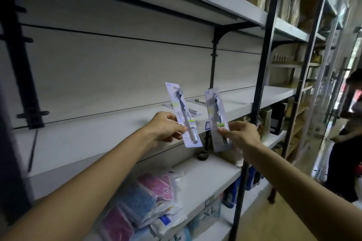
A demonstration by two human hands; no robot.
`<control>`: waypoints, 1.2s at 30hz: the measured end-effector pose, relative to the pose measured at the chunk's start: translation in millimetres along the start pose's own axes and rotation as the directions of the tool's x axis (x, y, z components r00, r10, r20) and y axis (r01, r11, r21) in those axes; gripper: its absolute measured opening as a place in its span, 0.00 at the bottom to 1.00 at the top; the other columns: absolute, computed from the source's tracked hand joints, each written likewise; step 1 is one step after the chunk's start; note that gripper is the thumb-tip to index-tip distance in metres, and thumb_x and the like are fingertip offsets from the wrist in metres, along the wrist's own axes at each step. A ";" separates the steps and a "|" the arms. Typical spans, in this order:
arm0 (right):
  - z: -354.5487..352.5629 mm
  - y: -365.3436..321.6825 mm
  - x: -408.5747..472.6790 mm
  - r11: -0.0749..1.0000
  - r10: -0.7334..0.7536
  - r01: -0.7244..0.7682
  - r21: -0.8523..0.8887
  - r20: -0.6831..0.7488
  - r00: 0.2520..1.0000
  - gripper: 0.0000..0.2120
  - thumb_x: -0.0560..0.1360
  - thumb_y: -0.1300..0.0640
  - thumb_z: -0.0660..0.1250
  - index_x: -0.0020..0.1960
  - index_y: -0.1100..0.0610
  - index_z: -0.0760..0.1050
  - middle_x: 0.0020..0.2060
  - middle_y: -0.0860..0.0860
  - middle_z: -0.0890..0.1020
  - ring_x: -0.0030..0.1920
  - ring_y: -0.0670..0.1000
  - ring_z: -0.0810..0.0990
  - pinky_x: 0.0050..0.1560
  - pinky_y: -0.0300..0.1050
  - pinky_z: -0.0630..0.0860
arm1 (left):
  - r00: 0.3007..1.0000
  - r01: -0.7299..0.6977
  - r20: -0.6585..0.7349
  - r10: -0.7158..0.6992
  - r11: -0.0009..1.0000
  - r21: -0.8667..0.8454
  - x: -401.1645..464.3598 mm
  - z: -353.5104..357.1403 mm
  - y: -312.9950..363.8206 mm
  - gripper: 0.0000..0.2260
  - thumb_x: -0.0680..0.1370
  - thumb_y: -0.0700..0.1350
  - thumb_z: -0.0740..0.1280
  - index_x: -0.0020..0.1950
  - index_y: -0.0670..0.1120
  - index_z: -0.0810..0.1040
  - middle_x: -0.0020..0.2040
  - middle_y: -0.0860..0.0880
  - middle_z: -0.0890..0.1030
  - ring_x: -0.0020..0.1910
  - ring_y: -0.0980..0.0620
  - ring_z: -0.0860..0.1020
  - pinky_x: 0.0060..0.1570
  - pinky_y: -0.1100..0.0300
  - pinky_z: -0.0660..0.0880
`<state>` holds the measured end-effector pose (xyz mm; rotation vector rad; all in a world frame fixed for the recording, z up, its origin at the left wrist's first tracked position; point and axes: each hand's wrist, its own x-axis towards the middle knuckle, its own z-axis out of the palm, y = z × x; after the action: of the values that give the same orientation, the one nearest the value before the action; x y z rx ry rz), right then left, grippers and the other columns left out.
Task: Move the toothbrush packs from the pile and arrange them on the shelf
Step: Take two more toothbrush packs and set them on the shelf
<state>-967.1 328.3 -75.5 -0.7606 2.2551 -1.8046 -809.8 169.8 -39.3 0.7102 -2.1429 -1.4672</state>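
Observation:
My left hand [166, 127] pinches the lower part of one toothbrush pack [181, 107], held upright and tilted slightly left above the front of the white shelf [98, 135]. A second toothbrush pack [216, 115] is pinched near its bottom by my right hand [240, 135], just right of the first pack. Both packs are clear blisters with a grey brush on a white card. Behind them, a few more packs [195, 101] lie flat on the shelf near its back panel.
A lower shelf [205, 170] carries bagged pink and blue items [148, 197] and a small black jar [203, 155]. Black uprights [260, 76] divide the shelving bays. Boxes fill the top shelf and the bay to the right. A person [350, 137] stands at the far right.

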 end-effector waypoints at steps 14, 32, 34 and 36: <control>-85.8 35.7 156.8 1.000 0.020 -0.020 0.013 0.035 0.999 0.25 0.68 0.54 0.76 0.62 0.59 0.74 0.49 0.56 0.80 0.42 0.53 0.81 0.41 0.51 0.82 | 0.987 0.056 -0.152 -0.057 0.998 -0.012 116.4 93.0 33.9 0.09 0.72 0.36 0.71 0.52 0.37 0.80 0.40 0.43 0.81 0.28 0.53 0.74 0.25 0.64 0.66; -108.3 59.1 305.0 0.995 -0.100 0.099 0.011 0.182 0.978 0.22 0.70 0.51 0.74 0.60 0.57 0.75 0.49 0.55 0.80 0.43 0.53 0.80 0.36 0.43 0.79 | 0.917 0.150 -0.369 -0.149 0.988 -0.026 220.1 152.7 44.1 0.13 0.72 0.37 0.71 0.55 0.34 0.79 0.37 0.42 0.76 0.27 0.52 0.67 0.24 0.63 0.64; -104.8 58.2 320.9 0.995 -0.103 0.104 0.001 0.192 0.976 0.21 0.70 0.51 0.74 0.59 0.57 0.75 0.47 0.55 0.79 0.43 0.52 0.80 0.32 0.40 0.77 | 0.919 0.144 -0.368 -0.140 0.989 -0.017 237.0 153.6 47.6 0.13 0.72 0.37 0.71 0.55 0.33 0.79 0.36 0.42 0.75 0.26 0.52 0.67 0.24 0.63 0.63; -101.0 56.9 338.3 0.995 -0.101 0.101 0.007 0.190 0.977 0.19 0.70 0.51 0.75 0.57 0.57 0.76 0.47 0.55 0.80 0.43 0.52 0.80 0.31 0.39 0.75 | 0.916 0.138 -0.380 -0.125 0.990 0.006 253.6 152.6 50.8 0.11 0.73 0.37 0.71 0.53 0.33 0.79 0.31 0.44 0.73 0.23 0.54 0.66 0.21 0.66 0.62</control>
<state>-1316.8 263.4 -38.7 -1.0193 2.1322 -1.6899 -1107.4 132.3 -24.6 1.0735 -1.8530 -1.2381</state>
